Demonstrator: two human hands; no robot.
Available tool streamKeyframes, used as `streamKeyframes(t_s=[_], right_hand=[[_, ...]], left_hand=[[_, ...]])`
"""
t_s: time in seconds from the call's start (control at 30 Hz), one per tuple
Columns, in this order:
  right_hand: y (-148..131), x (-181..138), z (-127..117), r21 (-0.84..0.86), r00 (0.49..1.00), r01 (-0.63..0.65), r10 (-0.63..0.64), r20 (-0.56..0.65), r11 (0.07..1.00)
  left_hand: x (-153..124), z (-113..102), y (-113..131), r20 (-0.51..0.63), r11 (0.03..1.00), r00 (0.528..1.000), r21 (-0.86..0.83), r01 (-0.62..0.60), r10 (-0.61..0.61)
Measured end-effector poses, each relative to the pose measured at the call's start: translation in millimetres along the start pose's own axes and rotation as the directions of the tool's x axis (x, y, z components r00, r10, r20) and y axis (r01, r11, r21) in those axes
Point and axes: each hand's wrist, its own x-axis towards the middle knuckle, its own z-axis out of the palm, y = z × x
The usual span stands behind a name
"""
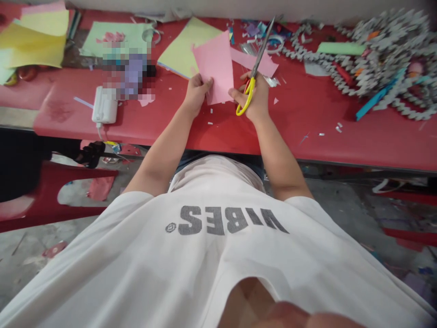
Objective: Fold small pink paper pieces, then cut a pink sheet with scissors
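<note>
Between my two hands a sheet of pink paper (215, 66) is held up over the red table. My left hand (198, 93) pinches its lower left edge, thumb in front. My right hand (255, 95) is closed around yellow-handled scissors (251, 86), whose blades point up and away, apparently together. The right thumb also touches the lower right corner of the pink sheet. Behind it lies a pale yellow-green sheet (186, 45), partly hidden. A pink paper strip (256, 63) lies behind the scissors.
On the red table (324, 141), a heap of grey cut-paper garlands (385, 50) fills the right, with a blue strip (380, 94) on it. Left are a white power bank (104, 105) with a cable, a green sheet (92, 41) and yellow sheets (34, 45). Paper scraps are scattered about.
</note>
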Motion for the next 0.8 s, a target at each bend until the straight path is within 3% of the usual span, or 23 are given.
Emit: streamKeyframes(t_s=[0.07,0.2,0.3,0.47,0.57,0.63,0.73,0.8], right_hand=[[0.8,1.7,2.8,-0.014,1.000,0.002,-0.001,0.027,1.000],[4.0,7.5,5.2,0.008,0.984,-0.012,0.011,0.179,1.000],[12.2,12.9,3.4,0.004,0.990,-0.041,0.040,0.138,0.999],[20.0,16.6,-1.4,-0.054,0.983,-0.031,0.040,0.181,0.998],[18.1,16.3,-4.8,-0.094,0.992,-0.022,0.033,0.118,0.995],[19.2,18.0,-7.3,-0.145,0.999,-0.018,0.024,0.043,0.989],[27.7,24.5,-11.2,-0.170,0.999,-0.004,-0.005,-0.050,0.985],[35.3,29.2,-13.6,-0.146,0.996,-0.022,0.010,-0.084,0.989]], left_hand=[[-0.2,-1.5,-2.5,-0.025,0.997,0.998,0.061,-0.050,0.052],[-9.7,8.7,15.5,-0.058,0.997,0.998,0.073,-0.018,0.022],[-22.2,23.5,41.7,-0.057,0.994,0.997,0.092,0.052,-0.047],[-30.3,29.5,60.9,0.145,0.950,0.983,0.304,0.068,-0.116],[-23.7,19.6,52.7,0.269,0.853,0.949,0.522,-0.002,-0.162],[-19.1,14.1,46.7,0.237,0.786,0.960,0.617,-0.031,-0.148],[-17.8,14.4,45.2,0.137,0.781,0.989,0.622,-0.049,-0.047],[-21.0,19.5,49.8,0.193,0.773,0.980,0.628,-0.085,-0.050]])
